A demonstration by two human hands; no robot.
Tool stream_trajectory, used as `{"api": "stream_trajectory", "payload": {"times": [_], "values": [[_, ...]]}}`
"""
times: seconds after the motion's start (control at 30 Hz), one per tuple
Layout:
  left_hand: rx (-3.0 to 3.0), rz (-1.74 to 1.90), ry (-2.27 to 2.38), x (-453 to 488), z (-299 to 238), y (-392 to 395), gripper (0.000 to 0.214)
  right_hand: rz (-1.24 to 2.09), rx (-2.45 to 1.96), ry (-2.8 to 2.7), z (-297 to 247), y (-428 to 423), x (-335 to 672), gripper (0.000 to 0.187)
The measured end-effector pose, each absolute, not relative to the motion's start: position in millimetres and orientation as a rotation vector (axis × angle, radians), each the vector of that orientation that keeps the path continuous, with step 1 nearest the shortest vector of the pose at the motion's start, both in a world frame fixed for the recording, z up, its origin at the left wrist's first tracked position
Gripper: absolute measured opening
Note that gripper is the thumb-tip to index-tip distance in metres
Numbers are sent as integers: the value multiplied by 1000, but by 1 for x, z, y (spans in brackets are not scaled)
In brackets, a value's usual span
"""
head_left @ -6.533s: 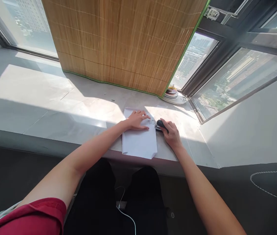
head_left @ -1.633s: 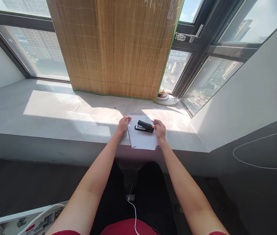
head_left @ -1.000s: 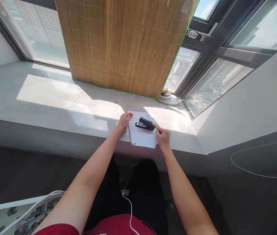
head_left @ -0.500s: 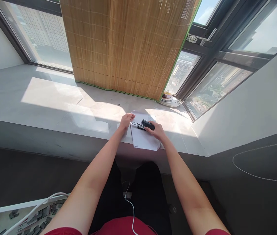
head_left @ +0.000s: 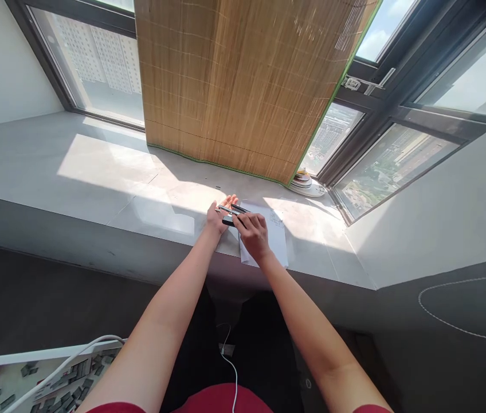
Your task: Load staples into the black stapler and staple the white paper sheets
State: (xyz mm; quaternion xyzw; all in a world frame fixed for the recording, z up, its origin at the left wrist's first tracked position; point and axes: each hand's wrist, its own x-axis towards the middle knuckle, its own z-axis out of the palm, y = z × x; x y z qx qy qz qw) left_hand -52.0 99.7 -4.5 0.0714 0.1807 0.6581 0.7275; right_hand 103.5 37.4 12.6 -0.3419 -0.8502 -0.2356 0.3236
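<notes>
A black stapler (head_left: 228, 221), swung wide so its metal staple channel shows, is held over the window sill. My right hand (head_left: 253, 235) grips its near end with curled fingers. Under and beside its far end, my left hand (head_left: 215, 218) is turned palm up with the fingers stretched out. Whether the stapler touches the left palm I cannot tell. White paper sheets (head_left: 272, 244) with some writing near the top right lie on the sill beneath the right hand, slightly overhanging the front edge.
A bamboo blind (head_left: 238, 92) hangs behind the sill (head_left: 157, 201). Stacked plates (head_left: 305, 183) stand in the right corner by the window. A white cable (head_left: 235, 373) runs down in front of my body, and a beaded cord (head_left: 441, 318) loops at the right.
My right hand has carried the stapler left, off the paper and toward my left hand, and turned it over. The left hand has rolled palm up. The camera view has shifted slightly.
</notes>
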Motion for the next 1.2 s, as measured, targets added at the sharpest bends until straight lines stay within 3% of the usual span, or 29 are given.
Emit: {"api": "stream_trajectory", "payload": {"times": [0.13, 0.33, 0.43, 0.57, 0.63, 0.73, 0.9, 1.2], "values": [[266, 1497, 442, -53, -6, 99, 54, -455, -1013, -2208, 15, 37, 106, 41], [420, 1514, 515, -57, -11, 99, 52, 100, -1474, -1565, 6, 32, 154, 29], [469, 1515, 540, -57, -9, 97, 52, 291, -1577, -1506, -4, 33, 177, 30], [574, 1533, 542, -57, -3, 94, 56, 96, -1571, -1553, 4, 34, 169, 43], [624, 1546, 519, -57, 0, 91, 60, -9, -1432, -1614, 16, 38, 145, 32], [689, 1546, 490, -58, 5, 89, 70, 124, -1193, -1867, 31, 54, 96, 18], [750, 1530, 519, -59, 6, 89, 80, 216, -1251, -2099, 31, 85, 44, 7], [787, 1467, 662, -57, 7, 87, 79, 77, -1207, -2024, 39, 76, 85, 25]]}}
